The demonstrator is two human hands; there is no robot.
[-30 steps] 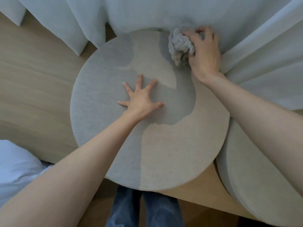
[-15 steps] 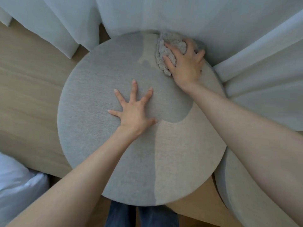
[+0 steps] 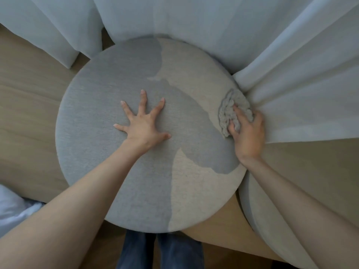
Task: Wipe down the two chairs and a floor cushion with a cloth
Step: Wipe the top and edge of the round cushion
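White sheer curtain fills the top of the view, pale wood floor spreads to the left, and in the middle sits a big round seat in grey-beige fabric. I cannot tell whether it is a chair or the floor cushion. A second seat just like it peeks in at lower right, close beside the first. The left hand lies flat on the middle of the round seat with its fingers spread wide, bracing it. The right hand works at the seat's right rim, right against the curtain folds, fingers curled into a bunched knobbly grey cloth and pressing it down. By my reckoning this top is mid-wipe and the neighbour is yet to come, but sun and shadow patch the fabric, so no wiped area shows. No containers are in sight.
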